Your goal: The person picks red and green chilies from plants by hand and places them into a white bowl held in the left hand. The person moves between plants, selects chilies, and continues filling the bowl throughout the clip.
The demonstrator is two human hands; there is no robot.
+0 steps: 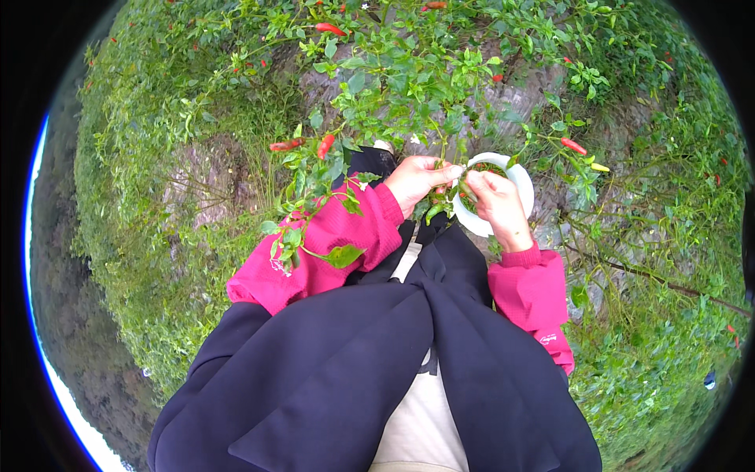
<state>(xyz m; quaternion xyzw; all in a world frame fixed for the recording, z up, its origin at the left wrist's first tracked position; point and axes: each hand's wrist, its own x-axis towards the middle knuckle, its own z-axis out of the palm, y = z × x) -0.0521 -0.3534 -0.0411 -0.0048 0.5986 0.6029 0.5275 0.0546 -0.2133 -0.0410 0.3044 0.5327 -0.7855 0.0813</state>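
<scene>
Thumb and fingers of my left hand (416, 180) pinch a thin stem of a chili pepper plant (386, 71) in front of me. Close beside it, my right hand (500, 203) grips a greenish chili pepper (467, 187), partly hidden by the fingers. Below the two hands hangs a light green chili pepper (435, 212). A white round container (522, 180) stands behind my right hand, which covers part of its rim and opening. Red and green bits show inside it, too small to tell apart.
A leafy branch with two red chili peppers (325, 146) hangs over my left sleeve (354, 236). On the right, another branch bears a red chili pepper (573, 146) and a yellowish one (600, 167). Grey ground sheeting (531, 94) lies among the plants. A long brown stick (660, 280) slants at right.
</scene>
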